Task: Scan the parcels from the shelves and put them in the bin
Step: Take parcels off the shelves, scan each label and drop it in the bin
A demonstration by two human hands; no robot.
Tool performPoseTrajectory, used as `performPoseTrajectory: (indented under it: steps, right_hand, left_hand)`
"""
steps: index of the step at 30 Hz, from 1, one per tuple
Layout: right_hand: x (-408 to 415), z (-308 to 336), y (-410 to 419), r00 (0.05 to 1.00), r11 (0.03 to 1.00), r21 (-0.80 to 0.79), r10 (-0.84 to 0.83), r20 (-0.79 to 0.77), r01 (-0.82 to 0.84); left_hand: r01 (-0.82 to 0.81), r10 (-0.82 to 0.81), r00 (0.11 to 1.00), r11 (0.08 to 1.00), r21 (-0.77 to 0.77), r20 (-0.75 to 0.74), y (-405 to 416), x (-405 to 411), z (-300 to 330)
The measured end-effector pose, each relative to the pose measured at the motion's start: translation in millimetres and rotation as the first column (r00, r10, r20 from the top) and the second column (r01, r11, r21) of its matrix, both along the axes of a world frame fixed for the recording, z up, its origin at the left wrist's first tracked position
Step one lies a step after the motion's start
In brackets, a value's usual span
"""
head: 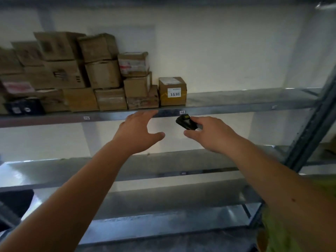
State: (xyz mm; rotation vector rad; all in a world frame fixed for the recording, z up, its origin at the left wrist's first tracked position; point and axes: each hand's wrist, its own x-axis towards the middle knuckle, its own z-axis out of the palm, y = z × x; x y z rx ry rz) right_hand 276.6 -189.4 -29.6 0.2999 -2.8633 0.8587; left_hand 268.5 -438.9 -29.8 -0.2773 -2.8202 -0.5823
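Head view. Metal shelving unit against a pale wall, several galvanised levels visible. The upper shelf [236, 100] carries a stack of cardboard parcels [72, 73] filling its left part, piled two and three high; labels mostly blurred. At the right end of the stack stands a single small brown box [172, 90], upright, just beside its neighbours, with a white label reading "1538" on its front face. To the right of that box the shelf surface is bare metal. A dark parcel [24, 106] sits at the lower left of the stack, near the shelf's front edge.

Left hand [140, 132]: raised in front of the upper shelf's front lip, fingers spread wide and straight, thumb out to the side, holding nothing. Fingertips lie at the lip, below the stack; whether they touch it cannot be told.

Right hand [211, 132]: holds a small black handheld scanner [186, 122], fingers curled round its body, thumb underneath. The scanner's front end sits just below the shelf lip, under the "1538" box.

The lower shelf [54, 168] lies beneath both forearms. A yellow-green sleeve [298, 224] shows at the lower right corner.
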Motion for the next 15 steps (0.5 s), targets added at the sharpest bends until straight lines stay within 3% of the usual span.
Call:
performPoseTrajectory:
  steps: [7, 15]
  right_hand:
    - [-31.1, 33.4, 24.0, 0.999, 0.997, 0.068, -0.032, -0.036, 0.034]
    - [-108.1, 54.1, 53.8, 0.997, 0.997, 0.078, -0.02, -0.077, 0.026]
  left_hand:
    - [0.113, -0.112, 0.994, 0.988, 0.105, -0.016, 19.5, -47.3, 33.2]
    - [0.092, -0.092, 0.996, 0.965, 0.247, -0.013, 53.3, -133.2, 48.6]
